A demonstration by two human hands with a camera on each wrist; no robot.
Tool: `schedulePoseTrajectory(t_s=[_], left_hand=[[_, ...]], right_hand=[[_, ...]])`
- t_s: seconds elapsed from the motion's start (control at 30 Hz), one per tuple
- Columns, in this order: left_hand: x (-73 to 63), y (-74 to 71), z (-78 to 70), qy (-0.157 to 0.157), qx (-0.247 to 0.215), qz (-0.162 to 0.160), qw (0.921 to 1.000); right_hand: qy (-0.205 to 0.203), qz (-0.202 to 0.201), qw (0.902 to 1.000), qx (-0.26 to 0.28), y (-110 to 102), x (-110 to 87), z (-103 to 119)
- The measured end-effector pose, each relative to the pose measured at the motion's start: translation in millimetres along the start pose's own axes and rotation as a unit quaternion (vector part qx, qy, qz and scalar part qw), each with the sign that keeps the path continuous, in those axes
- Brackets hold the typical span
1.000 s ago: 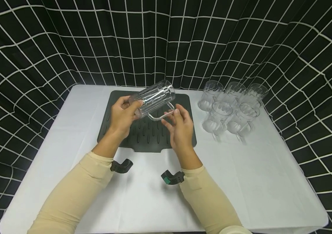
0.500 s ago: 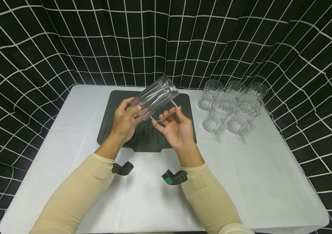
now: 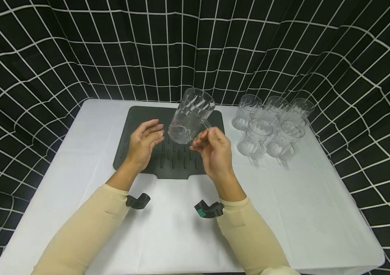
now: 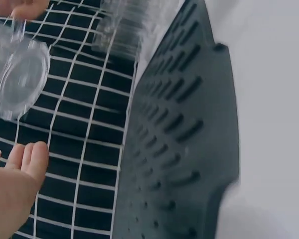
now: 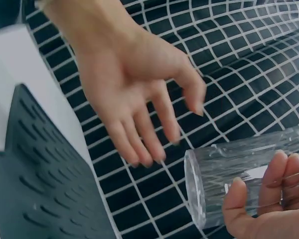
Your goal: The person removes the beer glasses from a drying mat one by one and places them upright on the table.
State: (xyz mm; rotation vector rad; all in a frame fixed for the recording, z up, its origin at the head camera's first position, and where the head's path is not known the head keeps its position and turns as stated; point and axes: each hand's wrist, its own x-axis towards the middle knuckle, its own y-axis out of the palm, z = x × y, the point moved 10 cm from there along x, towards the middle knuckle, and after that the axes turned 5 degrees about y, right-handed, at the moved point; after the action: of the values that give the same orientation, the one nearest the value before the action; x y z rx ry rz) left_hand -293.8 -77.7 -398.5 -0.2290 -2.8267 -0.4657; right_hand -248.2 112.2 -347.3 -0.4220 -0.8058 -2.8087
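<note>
A clear glass mug [image 3: 193,114] hangs tilted above the dark ribbed mat [image 3: 174,166], its upper end leaning right and its handle toward my right hand [image 3: 217,154]. That hand grips the handle; in the right wrist view its fingers [image 5: 278,181] lie alongside the mug's clear wall [image 5: 224,162]. My left hand [image 3: 142,143] is held apart to the left of the mug, fingers extended and nothing in them. The left wrist view shows a gap between the left fingertips [image 4: 37,154] and the mug's round end [image 4: 22,79].
Several similar clear mugs [image 3: 255,137] stand upright in two rows at the back right of the white-covered table [image 3: 305,214]. The mat lies flat at the back centre. Black curtains with a white grid [image 3: 195,53] rise around the back and sides.
My left hand has let go of the mug and drawn back left. The mug has swung to a steeper tilt, and my right hand has taken a fuller grip on its handle.
</note>
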Motion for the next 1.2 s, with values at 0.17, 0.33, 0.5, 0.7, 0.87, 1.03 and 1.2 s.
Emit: schedulePoseTrajectory(t_s=[0.17,0.33,0.5,0.7,0.87,1.03,1.2], left_hand=[[-11.0,-33.1,-1.1,0.010,0.113,-0.031,0.9931],[-24.4,-63.2,-4.0,0.017,0.191,-0.052,0.9801],[-37.7,-88.9,-2.9,0.028,0.287,-0.070,0.9549],[-55.2,-121.5,14.4,-0.050,0.352,-0.088,0.9304],[-65.8,-140.2,31.6,-0.120,0.374,-0.078,0.9162],[-70.7,-148.1,43.7,-0.153,0.386,-0.062,0.9075],[-71.5,-149.8,47.9,-0.167,0.412,-0.053,0.8943]], right_hand=[[-0.059,0.003,0.9971,-0.048,-5,-7.2,21],[-0.084,0.001,0.9940,-0.070,-13,-13.8,37],[-0.101,-0.005,0.9914,-0.083,-23,-21.1,51],[-0.125,-0.012,0.9896,-0.071,-40,-27.3,74],[-0.144,-0.025,0.9872,-0.064,-60,-31.1,98],[-0.175,-0.048,0.9825,-0.040,-83,-35.3,127],[-0.196,-0.111,0.9742,-0.010,-123,-46.4,158]])
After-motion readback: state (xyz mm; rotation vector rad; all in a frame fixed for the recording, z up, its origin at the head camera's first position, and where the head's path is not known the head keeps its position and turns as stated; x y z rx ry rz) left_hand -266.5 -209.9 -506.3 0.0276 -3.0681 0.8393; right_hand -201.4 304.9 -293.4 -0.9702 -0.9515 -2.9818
